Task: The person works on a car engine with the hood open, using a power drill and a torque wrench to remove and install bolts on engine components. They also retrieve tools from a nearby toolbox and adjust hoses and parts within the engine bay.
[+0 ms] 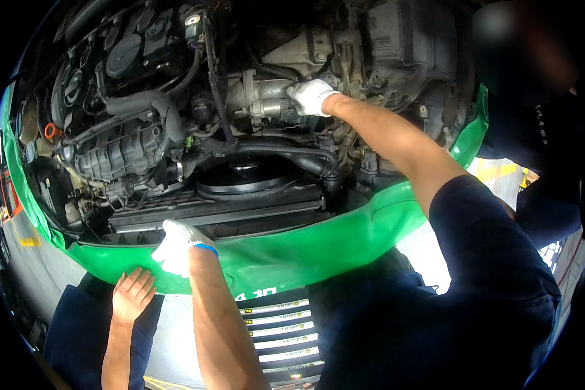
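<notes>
My right hand (313, 97), in a white knit glove, reaches deep into the engine bay. Its fingers are curled against the right end of a silver cylindrical starter motor (272, 88), which has a smaller cylinder alongside it. The fingertips are partly hidden behind the glove. Lower left, my left hand (181, 248) wears a white glove with a blue cuff edge. It rests on the green fender cover (318, 250) at the front of the car, fingers loosely stretched and holding nothing visible.
A co-worker's bare hand (134, 294) lies on the cover beside my left hand. Another person (533, 143) stands at the right. A black radiator fan (244, 179), hoses (146, 104) and the ribbed black intake manifold (120, 156) crowd the bay. Below is a striped panel (283, 335).
</notes>
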The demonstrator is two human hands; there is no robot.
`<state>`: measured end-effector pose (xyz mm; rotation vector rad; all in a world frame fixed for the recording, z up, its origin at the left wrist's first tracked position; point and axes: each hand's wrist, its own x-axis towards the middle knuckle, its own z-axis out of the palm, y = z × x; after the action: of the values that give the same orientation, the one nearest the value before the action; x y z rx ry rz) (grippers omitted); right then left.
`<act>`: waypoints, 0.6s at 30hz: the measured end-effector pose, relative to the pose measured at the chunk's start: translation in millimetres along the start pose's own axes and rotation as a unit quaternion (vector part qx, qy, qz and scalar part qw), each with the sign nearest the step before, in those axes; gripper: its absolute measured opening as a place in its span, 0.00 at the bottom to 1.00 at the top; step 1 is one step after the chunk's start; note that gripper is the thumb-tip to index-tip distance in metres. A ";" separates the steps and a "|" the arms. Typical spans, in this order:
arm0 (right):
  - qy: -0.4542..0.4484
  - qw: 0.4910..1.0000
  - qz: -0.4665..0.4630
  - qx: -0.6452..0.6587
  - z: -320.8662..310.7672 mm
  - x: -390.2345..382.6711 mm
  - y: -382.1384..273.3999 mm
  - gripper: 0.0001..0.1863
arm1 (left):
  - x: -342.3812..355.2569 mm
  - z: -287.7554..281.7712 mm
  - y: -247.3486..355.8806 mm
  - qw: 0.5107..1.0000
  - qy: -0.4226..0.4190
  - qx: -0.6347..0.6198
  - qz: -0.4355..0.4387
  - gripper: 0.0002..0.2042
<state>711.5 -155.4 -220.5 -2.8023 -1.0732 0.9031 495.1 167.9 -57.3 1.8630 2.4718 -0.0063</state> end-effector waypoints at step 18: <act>0.010 0.998 -0.056 -0.020 -1.2 -2.1 4.4 0.17 | -0.3 3.9 4.2 1.000 -0.024 0.001 -0.006 0.35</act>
<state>713.6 -159.9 -219.4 -2.7424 -1.2452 0.8516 499.3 168.7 -61.1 1.8279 2.4521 -0.0527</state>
